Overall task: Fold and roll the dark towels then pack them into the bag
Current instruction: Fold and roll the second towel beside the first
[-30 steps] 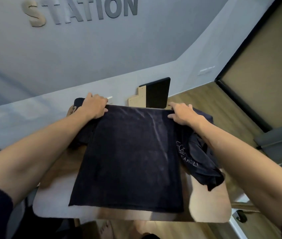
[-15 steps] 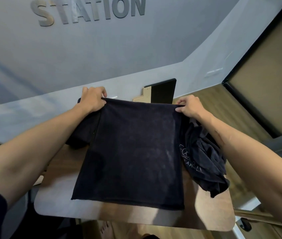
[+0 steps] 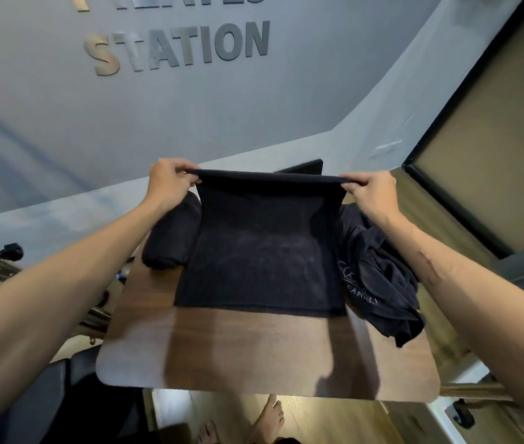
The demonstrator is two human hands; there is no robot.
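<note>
Wooden table [image 3: 254, 354] carries the dark towel [image 3: 260, 261]: near hem flat, far edge raised. Left hand [image 3: 171, 181] and right hand [image 3: 371, 192] each pinch a far corner (correct hold). Soft, limp; sags between grips.

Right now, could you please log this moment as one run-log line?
step: fold | left hand: grips far edge | right hand: grips far edge | towel: far edge raised | rolled towel: left

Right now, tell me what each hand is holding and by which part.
Both hold the dark towel: the left hand pinches its far left corner, the right hand its far right corner, lifting that edge.
</note>
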